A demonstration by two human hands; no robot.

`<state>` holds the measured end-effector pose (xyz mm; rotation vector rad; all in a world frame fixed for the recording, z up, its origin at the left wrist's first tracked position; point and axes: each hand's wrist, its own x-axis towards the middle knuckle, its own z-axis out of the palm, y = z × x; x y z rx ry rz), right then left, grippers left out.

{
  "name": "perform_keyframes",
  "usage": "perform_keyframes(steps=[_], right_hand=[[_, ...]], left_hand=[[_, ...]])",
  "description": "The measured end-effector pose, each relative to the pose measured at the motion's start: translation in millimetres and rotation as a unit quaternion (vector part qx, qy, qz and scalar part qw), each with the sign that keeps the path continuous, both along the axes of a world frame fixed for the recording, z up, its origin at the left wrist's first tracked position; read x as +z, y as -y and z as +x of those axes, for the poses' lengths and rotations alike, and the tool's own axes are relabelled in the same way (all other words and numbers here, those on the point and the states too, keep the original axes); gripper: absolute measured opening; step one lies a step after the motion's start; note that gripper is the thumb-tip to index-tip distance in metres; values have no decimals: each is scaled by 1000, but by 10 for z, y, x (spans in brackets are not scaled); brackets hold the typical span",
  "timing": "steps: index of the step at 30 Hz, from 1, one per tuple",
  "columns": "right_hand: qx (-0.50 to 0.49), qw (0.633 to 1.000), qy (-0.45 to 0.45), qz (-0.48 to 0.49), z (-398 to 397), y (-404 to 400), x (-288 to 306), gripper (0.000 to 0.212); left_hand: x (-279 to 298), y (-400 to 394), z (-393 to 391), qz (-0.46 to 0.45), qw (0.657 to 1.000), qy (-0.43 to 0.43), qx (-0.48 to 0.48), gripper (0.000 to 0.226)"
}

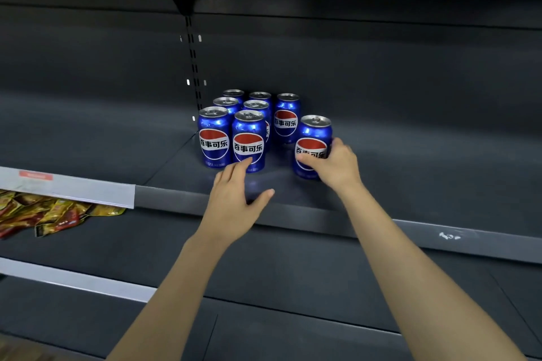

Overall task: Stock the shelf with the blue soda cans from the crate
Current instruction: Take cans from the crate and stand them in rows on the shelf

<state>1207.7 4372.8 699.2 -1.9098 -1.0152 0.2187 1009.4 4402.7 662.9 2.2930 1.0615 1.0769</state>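
Dark grey metal back panel (381, 73), slotted upright (193, 67), pale price rail (67, 186), snack packets (52, 214) on lower tier, dim lighting

hidden: our right hand (333, 165) covers the lower label of its can (313, 135); rear cans (233, 94) show only tops | cut off: snack packets (44, 214) at left edge | blurred: red tag (35, 175), unreadable
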Motion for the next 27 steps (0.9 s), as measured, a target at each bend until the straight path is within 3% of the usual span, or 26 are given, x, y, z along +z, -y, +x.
perform_keyframes(steps=[7,27], right_hand=[[-21,998,-54,21,283,-393,32,62],[-25,999,-26,-16,641,-839,1,57]], left_hand=[[-3,-34,130,3,1000,3,12,62],[-12,104,61,13,998,-5,68,53]])
